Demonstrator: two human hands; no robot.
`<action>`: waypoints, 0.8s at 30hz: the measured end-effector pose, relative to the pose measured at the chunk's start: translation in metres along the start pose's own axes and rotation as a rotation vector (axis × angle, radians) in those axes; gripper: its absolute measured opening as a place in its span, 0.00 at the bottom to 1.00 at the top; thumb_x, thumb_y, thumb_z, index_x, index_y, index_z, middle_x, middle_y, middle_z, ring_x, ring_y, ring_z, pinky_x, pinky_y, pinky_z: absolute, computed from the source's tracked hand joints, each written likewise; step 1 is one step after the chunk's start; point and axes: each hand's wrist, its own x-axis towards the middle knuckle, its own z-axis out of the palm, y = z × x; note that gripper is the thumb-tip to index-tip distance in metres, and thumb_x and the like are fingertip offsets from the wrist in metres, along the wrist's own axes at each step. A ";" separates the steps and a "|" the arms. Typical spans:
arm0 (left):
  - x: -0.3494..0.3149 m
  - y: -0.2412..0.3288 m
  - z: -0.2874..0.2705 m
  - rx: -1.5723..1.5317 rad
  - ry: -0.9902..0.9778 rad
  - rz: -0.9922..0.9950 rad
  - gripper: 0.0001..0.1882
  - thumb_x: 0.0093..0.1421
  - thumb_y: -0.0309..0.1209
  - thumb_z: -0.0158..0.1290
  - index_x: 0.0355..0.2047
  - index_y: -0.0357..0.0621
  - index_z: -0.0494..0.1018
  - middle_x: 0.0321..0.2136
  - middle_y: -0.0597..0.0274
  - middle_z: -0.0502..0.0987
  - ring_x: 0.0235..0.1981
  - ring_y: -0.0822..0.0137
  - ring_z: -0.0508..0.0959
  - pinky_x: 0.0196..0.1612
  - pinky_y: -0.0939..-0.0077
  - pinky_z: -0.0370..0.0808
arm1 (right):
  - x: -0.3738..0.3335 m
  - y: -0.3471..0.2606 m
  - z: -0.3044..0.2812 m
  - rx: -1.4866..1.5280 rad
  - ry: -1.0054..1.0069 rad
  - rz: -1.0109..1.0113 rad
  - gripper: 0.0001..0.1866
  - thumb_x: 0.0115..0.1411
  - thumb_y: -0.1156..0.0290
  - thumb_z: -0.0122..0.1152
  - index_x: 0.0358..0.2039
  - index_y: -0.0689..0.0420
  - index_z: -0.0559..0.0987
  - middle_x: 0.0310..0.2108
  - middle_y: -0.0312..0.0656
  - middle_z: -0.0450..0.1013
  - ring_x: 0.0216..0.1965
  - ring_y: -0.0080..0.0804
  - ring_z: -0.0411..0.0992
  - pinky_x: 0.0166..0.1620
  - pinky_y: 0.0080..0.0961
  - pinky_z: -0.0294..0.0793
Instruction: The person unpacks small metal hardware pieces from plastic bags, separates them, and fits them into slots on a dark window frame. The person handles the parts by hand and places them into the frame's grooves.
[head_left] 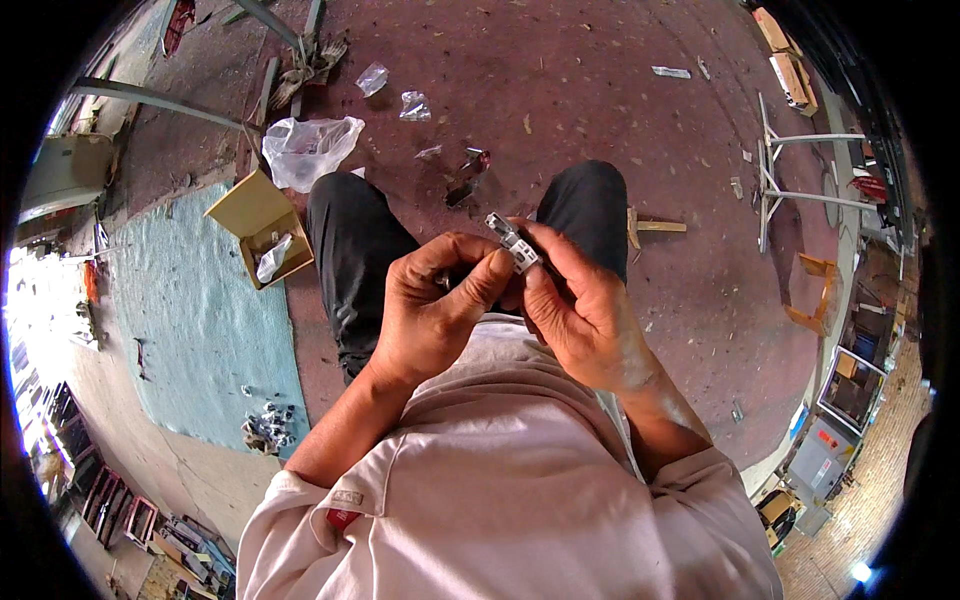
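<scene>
Between my two hands, in front of my lap, is a small silvery metal fitting (514,243) with slots and holes, tilted with its upper end pointing up and left. My left hand (437,292) pinches it from the left, thumb laid along its side and fingers curled behind. From the right, my right hand (578,305) grips its lower end between thumb and bent forefinger. The fingers hide the underside of the fitting, and whether anything else is held there cannot be seen.
An open cardboard box (272,235) with a plastic bag inside stands left of my knee. Clear plastic bags (310,150) lie beyond it. Several small metal parts (268,428) are heaped on the blue-green mat (190,320). A wooden piece (657,227) lies right of my right knee.
</scene>
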 end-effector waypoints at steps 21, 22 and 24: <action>0.000 0.002 0.006 0.114 -0.028 0.068 0.06 0.67 0.25 0.57 0.38 0.32 0.75 0.30 0.62 0.81 0.32 0.75 0.80 0.38 0.79 0.79 | -0.002 -0.005 -0.002 0.287 0.059 0.229 0.17 0.74 0.65 0.53 0.56 0.63 0.74 0.26 0.26 0.71 0.26 0.07 0.62 0.26 0.11 0.60; 0.000 0.001 0.005 0.137 -0.032 0.075 0.06 0.67 0.25 0.58 0.38 0.32 0.75 0.30 0.62 0.81 0.33 0.76 0.80 0.39 0.79 0.79 | -0.003 -0.004 -0.001 0.331 0.070 0.252 0.17 0.74 0.64 0.53 0.55 0.62 0.75 0.26 0.26 0.71 0.25 0.07 0.61 0.25 0.10 0.58; 0.000 -0.001 0.003 0.178 -0.039 0.080 0.06 0.67 0.25 0.58 0.39 0.32 0.75 0.30 0.62 0.81 0.33 0.76 0.80 0.39 0.79 0.78 | -0.004 -0.003 0.001 0.388 0.090 0.279 0.17 0.74 0.62 0.53 0.55 0.60 0.76 0.25 0.25 0.72 0.24 0.05 0.60 0.24 0.10 0.55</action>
